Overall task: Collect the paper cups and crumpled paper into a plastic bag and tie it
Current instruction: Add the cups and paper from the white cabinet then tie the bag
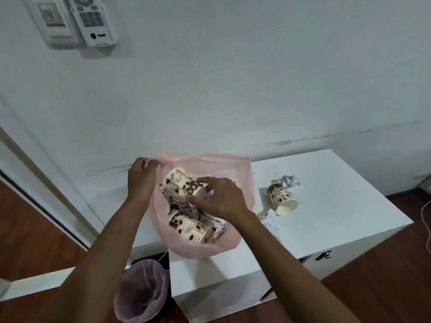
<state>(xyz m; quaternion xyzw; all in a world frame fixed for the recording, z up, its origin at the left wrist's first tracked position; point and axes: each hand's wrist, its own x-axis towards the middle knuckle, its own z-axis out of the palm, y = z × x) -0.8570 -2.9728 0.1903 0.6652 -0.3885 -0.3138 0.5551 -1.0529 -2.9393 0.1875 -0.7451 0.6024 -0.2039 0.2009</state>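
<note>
A pink plastic bag [242,178] sits open on the white cabinet top [338,187], its mouth facing up toward the camera. The left hand [141,177] is closed on the bag's rim at about 10 o'clock of the opening, pinching the bunched plastic and holding that edge up. The right hand [220,197] reaches into the mouth from 4 o'clock, its fingers clamped on a paper cup [183,184] printed with brown coffee beans, which lies tilted over the bag's contents. Below it, at 6 o'clock inside the bag, lies a second cup [194,228] on its side among pale crumpled paper [191,209]. Outside the bag, at 3 o'clock on the cabinet, a third cup [282,199] lies on its side with its open end toward the camera; a crumpled wad [290,181] touches it at 12 o'clock and more torn paper [271,221] lies just beside it at 7 o'clock. A lined waste bin [142,292] stands on the floor at 6 o'clock.
</note>
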